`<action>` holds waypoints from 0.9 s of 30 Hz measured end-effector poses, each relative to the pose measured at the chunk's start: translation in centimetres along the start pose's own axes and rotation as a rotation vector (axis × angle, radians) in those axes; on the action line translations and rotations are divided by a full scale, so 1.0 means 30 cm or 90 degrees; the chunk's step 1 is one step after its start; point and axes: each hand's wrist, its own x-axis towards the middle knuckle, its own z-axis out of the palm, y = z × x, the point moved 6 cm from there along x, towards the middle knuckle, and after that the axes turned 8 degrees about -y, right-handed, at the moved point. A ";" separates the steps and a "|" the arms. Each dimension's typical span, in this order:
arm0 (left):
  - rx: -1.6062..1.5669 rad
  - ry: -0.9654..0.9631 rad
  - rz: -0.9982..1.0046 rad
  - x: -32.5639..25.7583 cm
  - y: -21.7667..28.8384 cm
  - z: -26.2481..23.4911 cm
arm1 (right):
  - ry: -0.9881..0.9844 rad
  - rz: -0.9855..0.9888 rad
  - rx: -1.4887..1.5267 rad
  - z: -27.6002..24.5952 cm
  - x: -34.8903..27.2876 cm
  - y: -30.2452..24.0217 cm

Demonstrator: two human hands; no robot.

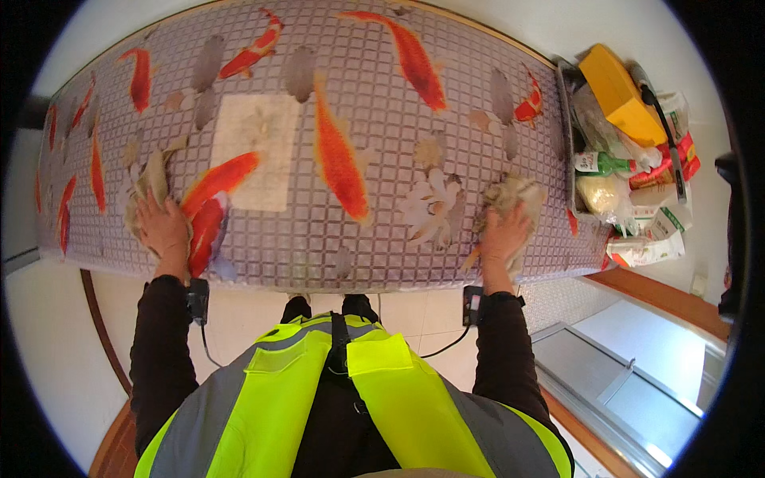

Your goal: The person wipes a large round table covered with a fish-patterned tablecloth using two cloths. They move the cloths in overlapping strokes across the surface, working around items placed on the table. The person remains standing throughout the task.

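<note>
On the left side of the table, my left hand (163, 231) presses down on a crumpled beige cloth (155, 171), its fingers closed over the fabric. My right hand (504, 235) does likewise with a second beige cloth (522, 191) toward the right end. Both cloths lie against the table cover (382, 255), which has a grey grid pattern with printed orange fish, grey stones and pale flowers. Part of each cloth is hidden beneath my palm. My arms reach forward, spread wide apart.
At the table's right end, a dark tray (567, 119) holds a yellow box (621, 92), a green bottle (610, 164) and plastic-wrapped packages. A white packet (653, 248) sits beside it at the table's corner. Walls border the far edge. A grey-framed glass panel (613, 370) stands at lower right.
</note>
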 end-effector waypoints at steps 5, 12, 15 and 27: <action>-0.042 -0.011 -0.046 -0.006 0.013 -0.007 | 0.052 -0.365 0.099 -0.080 -0.212 -0.529; -0.020 -0.026 -0.033 -0.010 0.029 -0.022 | -0.067 -0.709 0.320 -0.129 -0.604 -1.113; -0.034 -0.005 -0.028 -0.002 0.022 -0.016 | -0.110 -0.782 0.372 -0.136 -0.693 -1.151; -0.049 0.014 0.039 0.061 -0.048 0.083 | -0.033 -0.434 0.128 -0.067 -0.329 -0.347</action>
